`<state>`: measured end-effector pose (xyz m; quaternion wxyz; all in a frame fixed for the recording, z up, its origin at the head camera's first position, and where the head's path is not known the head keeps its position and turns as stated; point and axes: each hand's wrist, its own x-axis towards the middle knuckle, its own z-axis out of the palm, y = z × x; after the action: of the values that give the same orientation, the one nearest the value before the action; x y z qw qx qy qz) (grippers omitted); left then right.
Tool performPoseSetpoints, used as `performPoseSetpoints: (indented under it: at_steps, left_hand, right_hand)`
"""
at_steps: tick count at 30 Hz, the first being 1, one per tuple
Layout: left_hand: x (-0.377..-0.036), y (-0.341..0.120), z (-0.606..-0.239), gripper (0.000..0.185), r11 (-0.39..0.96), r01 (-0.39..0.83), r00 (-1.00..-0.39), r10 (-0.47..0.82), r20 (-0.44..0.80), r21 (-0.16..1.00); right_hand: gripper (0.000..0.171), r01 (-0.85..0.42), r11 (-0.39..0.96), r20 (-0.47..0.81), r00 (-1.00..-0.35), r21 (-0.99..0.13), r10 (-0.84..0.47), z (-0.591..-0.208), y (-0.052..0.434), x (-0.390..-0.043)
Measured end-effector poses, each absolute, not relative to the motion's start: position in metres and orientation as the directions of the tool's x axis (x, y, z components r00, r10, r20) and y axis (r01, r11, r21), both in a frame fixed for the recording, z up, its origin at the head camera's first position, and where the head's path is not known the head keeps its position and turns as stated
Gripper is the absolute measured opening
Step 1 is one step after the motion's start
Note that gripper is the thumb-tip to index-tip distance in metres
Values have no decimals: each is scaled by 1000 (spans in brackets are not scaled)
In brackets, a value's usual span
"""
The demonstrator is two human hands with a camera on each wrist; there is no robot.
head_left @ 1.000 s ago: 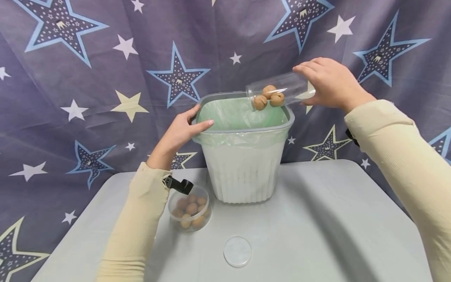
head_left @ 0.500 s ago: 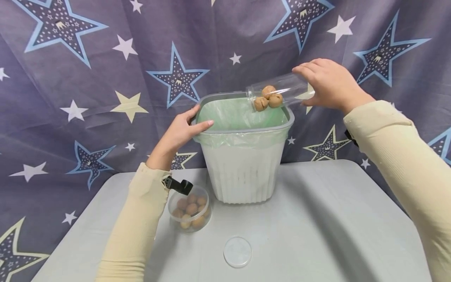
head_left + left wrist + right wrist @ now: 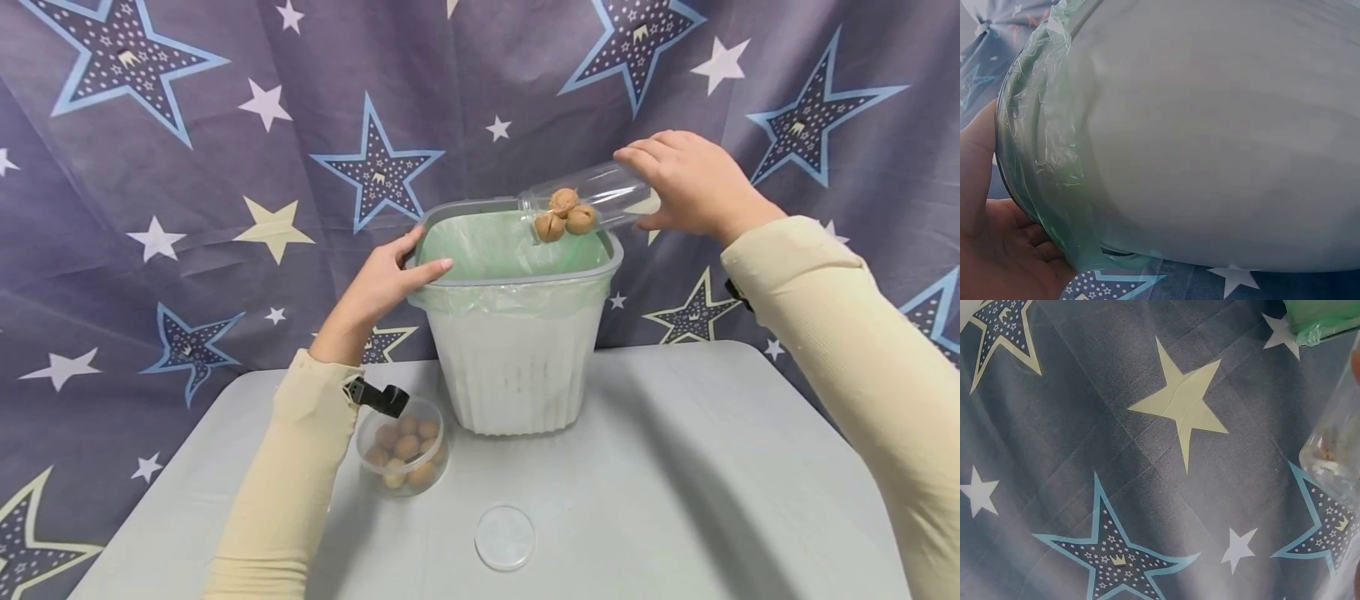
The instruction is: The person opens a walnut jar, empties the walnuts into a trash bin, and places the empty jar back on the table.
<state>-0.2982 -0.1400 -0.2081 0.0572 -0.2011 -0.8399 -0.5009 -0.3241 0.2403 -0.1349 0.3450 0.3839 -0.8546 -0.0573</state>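
A white ribbed trash bin [image 3: 517, 367] with a grey rim and a green plastic liner [image 3: 480, 242] stands on the table. My left hand [image 3: 375, 283] grips the bin's left rim, thumb on the near side; the left wrist view shows the palm against the liner's folded edge. In my right hand [image 3: 686, 187] is a clear plastic jar [image 3: 618, 196], held by its base end and tilted mouth-down over the bin's right side. Three walnuts [image 3: 564, 202] lie inside it near the mouth. At the right wrist view's right edge, part of the jar [image 3: 1335, 444] shows.
Left of the bin, a round clear tub [image 3: 403, 450] holds several walnuts, partly behind the left wrist's camera. A clear round lid [image 3: 505, 538] lies near the front of the grey-white table [image 3: 645, 500]. A star-patterned curtain [image 3: 480, 67] hangs behind.
The jar's base has risen slightly, tipping its mouth further down, and the jar has shifted a little left. The walnuts have shifted slightly inside it. My left hand stays on the rim.
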Motion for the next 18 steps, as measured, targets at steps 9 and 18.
performPoseSetpoints:
  at_steps: [9,18]
  left_hand:
    - [-297,-140,-208,81,414,388,-915,278,292,823]
    - [-298,-140,-207,81,408,387,-915,284,288,827]
  right_hand:
    - [81,-596,719,560,-479,358,-676,-136,242,-323]
    - [82,-594,724,571,-477,350,-668,-134,243,-324]
